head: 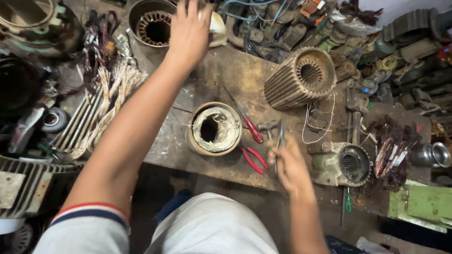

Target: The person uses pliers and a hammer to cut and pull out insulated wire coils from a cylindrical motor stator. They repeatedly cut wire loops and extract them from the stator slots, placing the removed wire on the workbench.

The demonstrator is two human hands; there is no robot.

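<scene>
Workbench, grimy metal, crowded with stators and tangled wire.

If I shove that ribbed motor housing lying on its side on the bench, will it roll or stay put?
The ribbed motor housing lies on its round side, so it would probably roll a little, though the ribs may grip the rough bench. It looks like solid metal, so likely heavy for its size. The loose white wire beside it seems floppy and could snag.

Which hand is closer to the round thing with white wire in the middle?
Probably the right hand: it hovers just right of the wound stator, beside the red pliers, holding a thin tool. The left hand is stretched far off, at the bench's back.
</scene>
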